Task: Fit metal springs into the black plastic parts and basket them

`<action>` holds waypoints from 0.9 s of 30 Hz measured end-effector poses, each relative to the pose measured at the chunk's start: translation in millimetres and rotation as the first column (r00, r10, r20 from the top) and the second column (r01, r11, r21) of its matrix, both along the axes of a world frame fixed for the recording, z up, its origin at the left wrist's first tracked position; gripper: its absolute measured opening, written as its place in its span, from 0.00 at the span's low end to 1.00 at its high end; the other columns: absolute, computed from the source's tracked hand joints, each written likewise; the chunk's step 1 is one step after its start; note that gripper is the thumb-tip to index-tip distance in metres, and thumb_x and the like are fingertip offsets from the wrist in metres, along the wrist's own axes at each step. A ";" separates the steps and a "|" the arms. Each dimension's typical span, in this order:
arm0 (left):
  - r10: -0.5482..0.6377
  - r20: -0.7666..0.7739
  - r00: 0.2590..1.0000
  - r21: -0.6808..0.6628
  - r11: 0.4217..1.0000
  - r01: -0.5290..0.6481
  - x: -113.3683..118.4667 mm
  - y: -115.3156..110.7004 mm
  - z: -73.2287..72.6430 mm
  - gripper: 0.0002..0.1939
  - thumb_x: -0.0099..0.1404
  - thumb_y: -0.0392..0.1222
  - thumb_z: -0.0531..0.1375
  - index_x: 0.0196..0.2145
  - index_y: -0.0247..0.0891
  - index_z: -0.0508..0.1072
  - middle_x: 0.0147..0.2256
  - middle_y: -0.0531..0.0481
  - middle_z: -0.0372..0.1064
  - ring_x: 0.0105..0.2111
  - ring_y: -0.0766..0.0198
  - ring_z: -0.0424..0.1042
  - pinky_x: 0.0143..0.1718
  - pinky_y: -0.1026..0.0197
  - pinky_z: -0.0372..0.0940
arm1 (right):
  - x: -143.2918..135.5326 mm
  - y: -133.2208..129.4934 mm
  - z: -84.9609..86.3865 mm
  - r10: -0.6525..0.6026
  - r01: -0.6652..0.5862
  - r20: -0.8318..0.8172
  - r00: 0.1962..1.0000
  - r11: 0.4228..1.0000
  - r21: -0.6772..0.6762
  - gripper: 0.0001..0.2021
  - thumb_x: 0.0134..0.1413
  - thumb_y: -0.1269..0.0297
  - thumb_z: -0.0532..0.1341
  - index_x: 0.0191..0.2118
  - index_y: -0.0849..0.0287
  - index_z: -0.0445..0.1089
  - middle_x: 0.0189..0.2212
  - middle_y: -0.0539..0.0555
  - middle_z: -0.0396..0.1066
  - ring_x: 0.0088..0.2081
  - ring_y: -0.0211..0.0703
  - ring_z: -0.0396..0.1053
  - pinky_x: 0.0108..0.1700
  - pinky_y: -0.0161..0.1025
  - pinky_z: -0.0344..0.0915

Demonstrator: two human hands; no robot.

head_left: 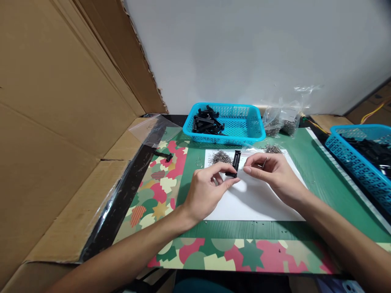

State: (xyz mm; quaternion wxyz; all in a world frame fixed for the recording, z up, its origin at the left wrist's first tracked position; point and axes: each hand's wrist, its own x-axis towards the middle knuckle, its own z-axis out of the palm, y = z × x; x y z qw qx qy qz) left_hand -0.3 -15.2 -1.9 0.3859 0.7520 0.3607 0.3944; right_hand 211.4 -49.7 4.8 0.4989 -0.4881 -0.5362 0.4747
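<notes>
My left hand [207, 185] pinches a slim black plastic part [236, 160] between thumb and fingers, holding it upright over a white sheet of paper [259, 207]. Just to its right, my right hand [271, 173] is closed, thumb against forefinger. A thin, shiny metal piece [264, 163] shows among its fingers; what sits right at the fingertips is too small to make out. Behind my left hand lies a pile of small metal wire pieces [220, 157], and a second metal pile [273, 149] rests behind my right hand.
A blue basket [224, 140] with black parts [207, 121] stands at the back, beside clear bags of metal pieces [288, 122]. Another blue basket [360, 162] is at the right. One black part [163, 155] lies left on the patterned green mat [195, 195]. Cardboard [61, 122] walls the left side.
</notes>
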 end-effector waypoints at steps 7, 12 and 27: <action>0.023 0.080 0.997 0.078 0.997 -0.030 -3.2 -2.9 -0.2 0.09 0.60 0.29 0.71 0.33 0.38 0.77 0.32 0.56 0.79 0.21 0.73 0.69 0.23 0.69 0.62 | -4.6 -6.3 1.0 -0.065 -0.012 0.222 0.973 0.945 0.328 0.03 0.61 0.65 0.71 0.34 0.55 0.80 0.31 0.52 0.79 0.33 0.42 0.70 0.34 0.42 0.61; 0.049 0.081 0.996 0.132 0.990 -0.059 -3.5 -3.6 4.8 0.11 0.57 0.26 0.70 0.32 0.38 0.76 0.30 0.56 0.78 0.21 0.74 0.68 0.23 0.70 0.62 | -5.4 -10.7 1.2 -0.079 -0.078 0.285 0.955 0.861 0.502 0.05 0.61 0.72 0.70 0.38 0.53 0.80 0.33 0.50 0.79 0.35 0.43 0.72 0.41 0.44 0.66; 0.001 0.069 0.998 0.140 0.990 -0.010 -4.6 -3.5 1.5 0.09 0.57 0.26 0.66 0.30 0.38 0.76 0.32 0.53 0.81 0.20 0.73 0.68 0.22 0.69 0.62 | -1.6 -7.4 0.1 -0.006 -0.192 0.374 0.927 0.850 0.490 0.06 0.60 0.71 0.71 0.39 0.52 0.82 0.34 0.51 0.79 0.37 0.44 0.75 0.42 0.44 0.69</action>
